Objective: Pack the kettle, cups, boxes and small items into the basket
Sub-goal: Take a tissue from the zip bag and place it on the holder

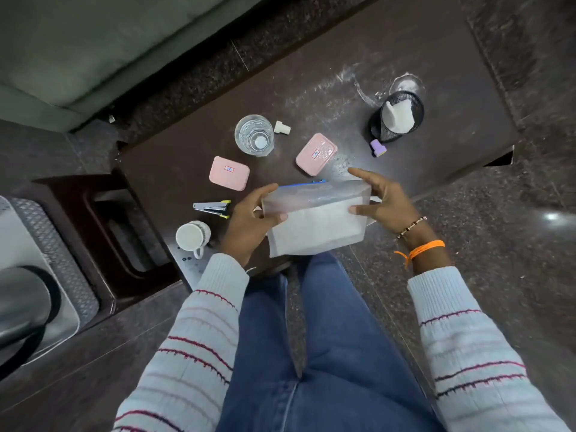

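Translucent pouch (314,219) gripped at both ends by left hand (249,226) and right hand (386,201). Held above desk (405,57) edge, near two pink boxes (229,173).

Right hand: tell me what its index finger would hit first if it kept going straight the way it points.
The right hand points its index finger up-left toward the nearer pink box, so that box probably comes first. The finger may be above the table, so it could pass over it.

Nothing can be read for certain. Each of the two pink boxes, one at nine o'clock (229,173) and one at three o'clock (316,154), carries a small white sticker with red and blue marks, too blurred and small to make out.
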Demonstrator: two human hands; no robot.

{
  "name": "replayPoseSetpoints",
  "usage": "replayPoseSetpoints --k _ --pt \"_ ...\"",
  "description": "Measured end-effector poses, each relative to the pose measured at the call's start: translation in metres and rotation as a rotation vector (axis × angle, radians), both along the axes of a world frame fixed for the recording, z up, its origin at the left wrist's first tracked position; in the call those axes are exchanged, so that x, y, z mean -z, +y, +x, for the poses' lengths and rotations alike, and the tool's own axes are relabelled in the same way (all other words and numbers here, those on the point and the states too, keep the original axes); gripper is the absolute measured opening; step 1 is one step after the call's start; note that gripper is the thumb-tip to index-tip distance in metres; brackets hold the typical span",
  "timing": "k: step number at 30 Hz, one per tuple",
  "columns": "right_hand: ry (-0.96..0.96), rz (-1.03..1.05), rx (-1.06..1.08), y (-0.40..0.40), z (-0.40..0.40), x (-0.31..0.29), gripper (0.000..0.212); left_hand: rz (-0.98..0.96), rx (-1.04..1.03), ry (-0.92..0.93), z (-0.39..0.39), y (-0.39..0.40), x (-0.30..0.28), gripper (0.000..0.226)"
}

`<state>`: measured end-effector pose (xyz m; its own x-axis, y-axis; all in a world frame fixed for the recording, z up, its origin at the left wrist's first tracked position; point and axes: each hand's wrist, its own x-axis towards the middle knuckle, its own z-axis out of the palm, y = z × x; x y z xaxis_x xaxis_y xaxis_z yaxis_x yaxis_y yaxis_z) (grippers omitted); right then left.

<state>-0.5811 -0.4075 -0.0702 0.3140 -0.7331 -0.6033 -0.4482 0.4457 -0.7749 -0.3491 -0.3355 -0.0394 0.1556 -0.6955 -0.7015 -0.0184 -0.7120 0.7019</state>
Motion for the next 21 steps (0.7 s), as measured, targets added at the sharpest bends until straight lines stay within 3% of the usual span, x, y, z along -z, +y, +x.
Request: replayPoseSetpoints --k 2,5,7,10,13,17,21 --pt "0.095 -0.019 -0.005 0.004 0.002 0.0 0.053 0.041 0.086 -0.1 0.003 0.004 0.0 0.05" --pt "0.239 -0.054 0.037 0.008 0.003 0.004 0.03 0.054 0.17 -0.3 0.002 0.006 0.005 0.025" --pt "0.229 -0.038 0.126 0.009 0.0 0.005 0.025 0.067 0.203 -0.352 0.001 0.006 0.011 0.013" --pt "0.148 -0.005 0.138 0.005 -0.008 0.005 0.007 0.152 0.258 -0.216 -0.005 0.007 0.022 0.012" --pt "0.319 -0.098 0.076 -0.003 -0.022 0.011 0.002 0.268 0.271 -0.138 -0.016 0.012 0.031 0.008" --pt "0.659 -0.188 -0.076 -0.024 -0.039 0.024 0.023 0.266 0.295 -0.116 -0.023 0.012 0.04 0.008" --pt "0.722 -0.134 -0.191 -0.059 -0.03 0.048 0.038 0.275 0.325 -0.064 -0.03 0.003 0.048 0.008"
